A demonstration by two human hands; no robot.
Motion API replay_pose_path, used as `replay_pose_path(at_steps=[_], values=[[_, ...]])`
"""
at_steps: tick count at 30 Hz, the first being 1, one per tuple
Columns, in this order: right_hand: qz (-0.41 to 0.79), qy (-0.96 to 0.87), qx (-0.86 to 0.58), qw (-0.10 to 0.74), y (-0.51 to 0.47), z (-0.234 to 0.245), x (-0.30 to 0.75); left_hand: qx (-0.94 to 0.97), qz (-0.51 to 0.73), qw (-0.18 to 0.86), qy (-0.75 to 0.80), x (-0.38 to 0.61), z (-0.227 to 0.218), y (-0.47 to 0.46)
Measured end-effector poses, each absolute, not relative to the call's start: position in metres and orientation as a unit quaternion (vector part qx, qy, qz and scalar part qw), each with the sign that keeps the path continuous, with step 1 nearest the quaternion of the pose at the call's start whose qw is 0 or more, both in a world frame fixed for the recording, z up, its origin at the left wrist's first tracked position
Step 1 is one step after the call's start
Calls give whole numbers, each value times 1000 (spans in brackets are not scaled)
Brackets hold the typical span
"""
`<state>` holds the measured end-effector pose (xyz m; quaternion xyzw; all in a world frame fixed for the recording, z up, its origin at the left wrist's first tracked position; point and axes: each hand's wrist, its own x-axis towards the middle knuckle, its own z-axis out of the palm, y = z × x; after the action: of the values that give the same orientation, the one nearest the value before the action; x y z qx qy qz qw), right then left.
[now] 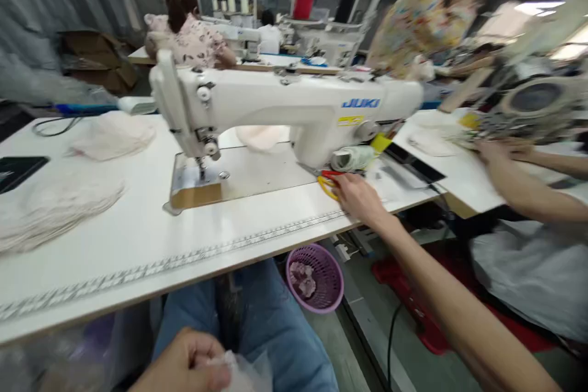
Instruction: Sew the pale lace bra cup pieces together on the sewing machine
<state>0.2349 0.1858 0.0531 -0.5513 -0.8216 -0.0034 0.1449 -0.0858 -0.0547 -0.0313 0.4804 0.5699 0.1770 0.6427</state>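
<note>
Scissors (327,184) lie by the base of the sewing machine (275,95), fingers of the right hand (361,197) touching the handles, grip unclear, where a careless swing could snag the pale roll (353,158) beside the machine, as the left hand (190,360), below the machine, pinches sheer fabric (248,375).

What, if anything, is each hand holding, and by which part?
The left hand pinches thin white fabric near an edge, between thumb and fingers. The right hand is at the handles of the scissors; whether it grips them cannot be told.
</note>
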Motion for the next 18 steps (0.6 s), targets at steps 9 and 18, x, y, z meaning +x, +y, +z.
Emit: replay_pose_path(at_steps=[9,18], values=[[-4,-863,-482,151,132,64,242,423,173,669,587,-84,-3,-55],[405,-817,-410,3,14,39,202,435,142,665,590,-85,-4,-66]])
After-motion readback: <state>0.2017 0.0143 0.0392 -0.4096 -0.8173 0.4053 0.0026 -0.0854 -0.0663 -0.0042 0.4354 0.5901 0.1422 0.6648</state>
